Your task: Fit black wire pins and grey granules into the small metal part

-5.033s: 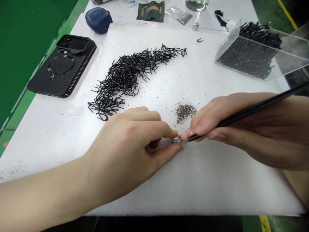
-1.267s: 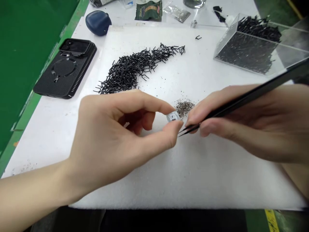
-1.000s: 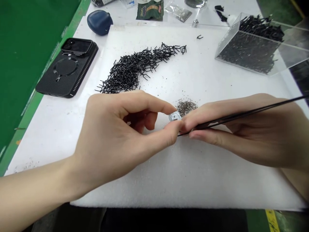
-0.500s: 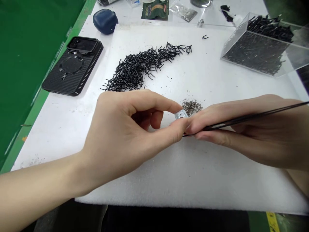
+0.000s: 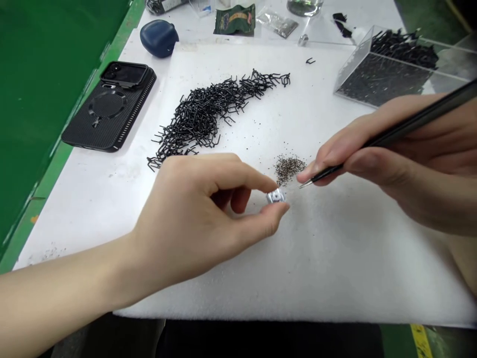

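Observation:
Between the thumb and index finger of my left hand is a small silvery metal part with a hole in its face. My right hand grips black tweezers, whose fine metal tip points left, a short way to the right of the metal part and apart from it. Just beyond the fingertips lies a small heap of tiny brownish metal pieces. Farther back, a long pile of black bent pins spreads over the white foam sheet.
A black phone and a dark blue case lie at the left. A clear box of black pieces stands at the right. Along the back are a green packet, a clear bag and a glass container.
My right hand has drawn back to the right and turned, so the tweezers' tip now shows clear of my left hand. The metal part has come slightly nearer and turned in my left fingers.

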Tool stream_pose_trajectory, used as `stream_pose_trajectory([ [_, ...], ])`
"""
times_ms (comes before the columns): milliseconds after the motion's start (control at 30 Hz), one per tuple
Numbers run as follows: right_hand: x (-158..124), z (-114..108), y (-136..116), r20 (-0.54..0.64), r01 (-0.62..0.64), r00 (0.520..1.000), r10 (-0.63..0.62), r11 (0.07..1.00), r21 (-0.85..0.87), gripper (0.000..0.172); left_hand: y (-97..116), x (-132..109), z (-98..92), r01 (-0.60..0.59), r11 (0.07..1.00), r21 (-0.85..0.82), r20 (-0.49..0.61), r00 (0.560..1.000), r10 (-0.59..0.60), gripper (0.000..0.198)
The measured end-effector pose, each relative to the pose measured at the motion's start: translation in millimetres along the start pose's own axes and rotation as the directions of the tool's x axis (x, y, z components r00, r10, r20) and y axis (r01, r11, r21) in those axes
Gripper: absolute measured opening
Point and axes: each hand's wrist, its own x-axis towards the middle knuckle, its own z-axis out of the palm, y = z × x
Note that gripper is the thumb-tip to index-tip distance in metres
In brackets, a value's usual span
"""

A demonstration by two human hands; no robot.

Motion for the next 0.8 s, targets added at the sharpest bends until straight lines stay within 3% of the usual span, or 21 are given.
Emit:
stream_pose_trajectory([
  [167,0,5,-2,0.141,0.020,0.990,-0.015,0.999,-0.034,0.010,-3,-3,-0.3,-0.086,0.989,0.117,0.161,0.985,0.066,0.010],
  [300,-1,10,-6,0.229,0.018,0.973,0.001,0.996,-0.084,0.005,-2,-3,-0.4,-0.083,0.990,0.117,0.154,0.986,0.065,0.011],
  [467,-1,10,-9,0.222,0.029,0.975,0.004,0.989,-0.146,0.007,0,-1,-0.6,-0.048,0.991,0.128,0.170,0.985,0.026,0.007],
  [800,0,11,-6,0.240,0.045,0.971,-0.010,0.989,-0.140,0.005,-9,-4,1.8,-0.104,0.991,0.080,0.147,0.985,0.091,0.008],
])
